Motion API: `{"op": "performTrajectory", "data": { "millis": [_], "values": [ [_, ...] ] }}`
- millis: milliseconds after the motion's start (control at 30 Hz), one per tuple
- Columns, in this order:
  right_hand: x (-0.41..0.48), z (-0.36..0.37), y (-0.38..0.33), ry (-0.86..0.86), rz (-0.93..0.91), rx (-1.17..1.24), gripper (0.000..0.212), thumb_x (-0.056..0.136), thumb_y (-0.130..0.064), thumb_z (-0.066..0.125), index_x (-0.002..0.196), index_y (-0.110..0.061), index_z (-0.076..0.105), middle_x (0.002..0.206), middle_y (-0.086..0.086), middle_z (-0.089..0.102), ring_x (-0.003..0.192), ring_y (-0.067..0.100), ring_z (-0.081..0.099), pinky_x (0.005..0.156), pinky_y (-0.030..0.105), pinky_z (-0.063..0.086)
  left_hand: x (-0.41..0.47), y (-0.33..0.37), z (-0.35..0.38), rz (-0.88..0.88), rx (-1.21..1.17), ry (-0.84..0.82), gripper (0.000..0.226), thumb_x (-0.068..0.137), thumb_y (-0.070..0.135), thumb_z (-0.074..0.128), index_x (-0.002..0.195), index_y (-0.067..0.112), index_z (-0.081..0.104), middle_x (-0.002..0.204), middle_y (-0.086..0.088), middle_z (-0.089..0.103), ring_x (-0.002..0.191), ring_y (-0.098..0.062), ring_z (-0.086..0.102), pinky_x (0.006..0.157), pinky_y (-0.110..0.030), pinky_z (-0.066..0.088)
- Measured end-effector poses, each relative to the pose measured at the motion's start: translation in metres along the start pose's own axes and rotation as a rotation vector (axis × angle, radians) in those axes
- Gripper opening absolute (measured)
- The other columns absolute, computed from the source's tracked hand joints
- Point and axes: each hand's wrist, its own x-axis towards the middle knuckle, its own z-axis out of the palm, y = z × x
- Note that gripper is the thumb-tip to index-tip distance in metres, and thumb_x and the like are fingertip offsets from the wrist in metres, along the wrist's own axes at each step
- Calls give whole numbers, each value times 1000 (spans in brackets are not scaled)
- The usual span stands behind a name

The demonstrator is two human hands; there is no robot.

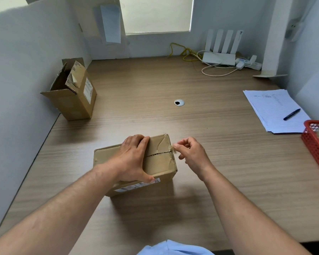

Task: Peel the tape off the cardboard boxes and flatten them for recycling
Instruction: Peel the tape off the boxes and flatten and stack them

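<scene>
Cardboard sealed box [157, 161] sits low centre of the frame on the wooden desk [219, 190]. The left hand [133, 159] spans its top, fingers hooked over the far edge and thumb over the near one. The right hand [191, 153] pinches a frayed tape end [173, 151] at the box's right edge, so peeling looks barely begun. Next comes a steady pull along the seam. There is desk room rightward before the red basket [316, 144], and the opened box [72, 96] at upper left stands well apart.

Over on the wood-grain desk [201, 129], a white router [218, 58] sits at the back wall with four antennas up, a yellow cable [180, 50] looped just left of it, a round cable grommet [179, 102] mid-desk, and at the right a black pen [291, 114] lies on lined papers [271, 105] beside a red basket [314, 144].
</scene>
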Motion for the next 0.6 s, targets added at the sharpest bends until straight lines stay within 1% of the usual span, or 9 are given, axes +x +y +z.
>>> {"op": "performTrajectory", "data": {
  "millis": [67, 100, 200, 267, 333, 367, 433, 500, 600],
  "values": [
    [-3, -2, 7, -101, 40, 85, 43, 88, -38, 64, 123, -22, 46, 96, -4, 62, 72, 10, 57, 63, 19, 39, -6, -3, -2, 24, 18, 23, 127, 61, 68, 74, 152, 17, 1, 150, -2, 9, 141, -23, 5, 119, -29, 2],
    [-4, -2, 9, -153, 51, 98, 51, 86, -45, 63, 128, -25, 43, 98, -5, 62, 73, 9, 57, 65, 21, 39, -8, -6, -3, 37, 25, 31, 128, 61, 67, 75, 152, 17, 1, 150, -2, 8, 142, -23, 3, 118, -27, -3],
    [-5, 4, 18, -294, 69, 91, 66, 71, -63, 55, 124, -23, 54, 101, -5, 64, 73, 8, 57, 66, 24, 37, -15, -13, -6, 59, 26, 25, 129, 61, 66, 76, 152, 20, -2, 151, 2, 4, 144, -22, -4, 110, -21, -13],
    [-2, 6, 21, -309, 97, 235, 66, 71, -68, 50, 116, -21, 62, 92, -5, 64, 68, 8, 55, 62, 23, 35, -20, -17, -7, 61, 25, -9, 128, 62, 65, 77, 152, 23, -4, 151, 6, 2, 144, -20, -7, 109, -20, -13],
    [4, 2, 19, -268, 111, 356, 56, 78, -63, 46, 110, -22, 65, 87, -4, 63, 65, 6, 53, 59, 22, 33, -24, -19, -6, 78, 52, -53, 129, 62, 66, 76, 152, 24, -7, 150, 9, 0, 144, -19, -11, 111, -22, -12],
    [7, -1, 15, -256, 79, 301, 45, 83, -57, 47, 108, -24, 67, 90, -3, 63, 67, 6, 53, 60, 21, 34, -26, -20, -4, 86, 69, -67, 129, 62, 67, 75, 152, 25, -8, 150, 10, -1, 144, -19, -12, 112, -24, -13],
    [10, -6, 8, -279, 17, 169, 21, 93, -35, 53, 105, -26, 69, 96, -5, 63, 73, 6, 52, 64, 21, 34, -27, -21, -3, 86, 81, -84, 130, 63, 67, 75, 152, 25, -9, 151, 11, -3, 145, -20, -15, 113, -26, -12],
    [12, -6, -1, -311, -4, 120, 21, 94, -20, 53, 103, -24, 71, 97, -8, 66, 78, 7, 52, 67, 22, 34, -27, -21, -3, 89, 89, -88, 130, 62, 68, 75, 152, 26, -10, 151, 10, -3, 145, -21, -15, 115, -29, -10],
    [15, -3, -9, -361, -12, 84, 23, 92, -13, 52, 98, -23, 72, 100, -5, 68, 81, 9, 51, 70, 25, 34, -28, -22, -2, 98, 102, -86, 131, 62, 69, 74, 152, 25, -10, 152, 7, -2, 145, -22, -14, 117, -30, -10]
  ]
}}
